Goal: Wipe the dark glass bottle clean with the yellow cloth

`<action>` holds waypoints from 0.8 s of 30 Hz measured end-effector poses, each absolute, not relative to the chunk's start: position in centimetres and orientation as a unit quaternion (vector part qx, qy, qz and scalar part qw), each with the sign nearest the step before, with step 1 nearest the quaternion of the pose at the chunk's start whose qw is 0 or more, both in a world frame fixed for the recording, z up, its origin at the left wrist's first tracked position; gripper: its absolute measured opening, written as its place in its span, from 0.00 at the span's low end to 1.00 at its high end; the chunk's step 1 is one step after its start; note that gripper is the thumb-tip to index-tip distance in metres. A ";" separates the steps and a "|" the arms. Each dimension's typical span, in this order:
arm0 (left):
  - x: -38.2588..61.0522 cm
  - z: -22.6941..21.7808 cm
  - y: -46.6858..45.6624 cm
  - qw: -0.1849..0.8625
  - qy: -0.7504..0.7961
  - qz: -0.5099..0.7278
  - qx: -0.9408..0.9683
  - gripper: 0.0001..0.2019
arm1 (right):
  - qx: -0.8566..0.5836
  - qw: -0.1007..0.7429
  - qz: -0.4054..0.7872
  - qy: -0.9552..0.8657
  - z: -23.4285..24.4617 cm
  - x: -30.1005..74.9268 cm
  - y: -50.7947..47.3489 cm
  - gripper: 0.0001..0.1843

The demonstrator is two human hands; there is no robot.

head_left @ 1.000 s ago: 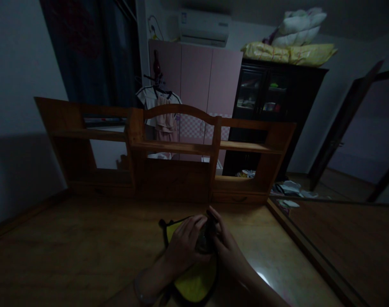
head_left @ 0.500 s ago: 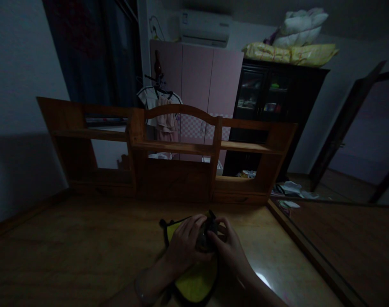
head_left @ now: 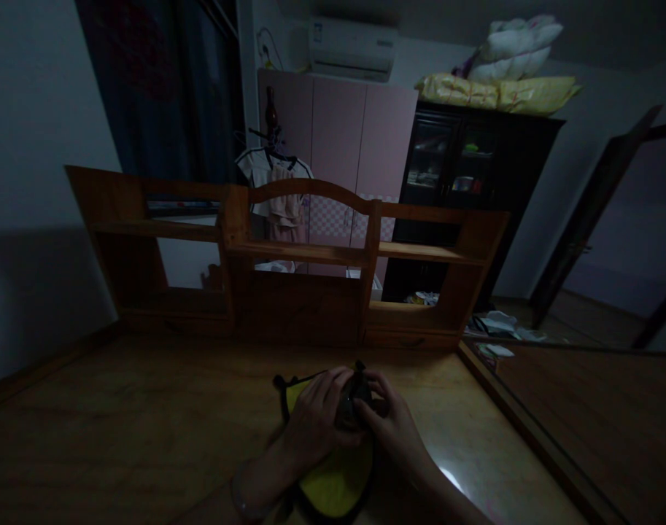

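A yellow cloth piece with a dark edge (head_left: 333, 477) lies on the wooden desk (head_left: 136, 423) in front of me. Over it, my left hand (head_left: 314, 419) and my right hand (head_left: 392, 426) meet, both curled round a small dark object (head_left: 353, 405) held between them. The room is dim and I cannot make out what the object is. A bracelet sits on my left wrist (head_left: 239, 496).
A wooden shelf unit (head_left: 305, 251) stands along the back of the desk. Behind it are a pink wardrobe (head_left: 354, 138), hanging clothes (head_left: 278, 193), a dark cabinet (head_left: 464, 168) with bundles on top, and an air conditioner (head_left: 351, 47). A mirror edge runs down the right.
My right fingers have curled in closer around the dark object; the hands stay over the yellow cloth. The view has shifted slightly.
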State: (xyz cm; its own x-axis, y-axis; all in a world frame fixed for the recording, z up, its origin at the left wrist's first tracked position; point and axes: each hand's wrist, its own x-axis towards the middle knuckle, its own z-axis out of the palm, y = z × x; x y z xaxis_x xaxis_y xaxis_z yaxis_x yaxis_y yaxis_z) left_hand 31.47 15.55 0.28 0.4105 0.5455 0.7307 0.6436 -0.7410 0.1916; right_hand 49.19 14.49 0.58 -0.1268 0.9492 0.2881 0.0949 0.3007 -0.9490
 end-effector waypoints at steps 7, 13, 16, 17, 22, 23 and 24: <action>31.6 -0.3 15.8 0.007 -0.396 -0.408 -0.823 0.43 | -0.416 0.509 0.424 -0.623 0.7 49.3 14.5 0.25; 31.7 0.0 15.7 -0.012 -0.408 -0.412 -0.815 0.41 | -0.399 0.527 0.423 -0.619 1.2 49.4 14.4 0.20; 31.7 0.0 15.7 -0.012 -0.402 -0.413 -0.817 0.40 | -0.418 0.538 0.419 -0.601 0.9 49.6 14.8 0.20; 31.8 0.0 15.7 -0.010 -0.397 -0.415 -0.819 0.39 | -0.427 0.539 0.420 -0.593 0.8 49.7 14.9 0.20; 31.8 -0.2 15.7 0.003 -0.376 -0.422 -0.825 0.40 | -0.444 0.539 0.427 -0.575 0.8 49.7 15.0 0.22; 31.7 -0.2 15.7 0.004 -0.373 -0.422 -0.826 0.40 | -0.442 0.540 0.424 -0.578 0.9 49.7 15.0 0.22; 31.7 -0.2 15.7 0.006 -0.371 -0.422 -0.827 0.40 | -0.440 0.538 0.422 -0.582 1.1 49.6 14.9 0.22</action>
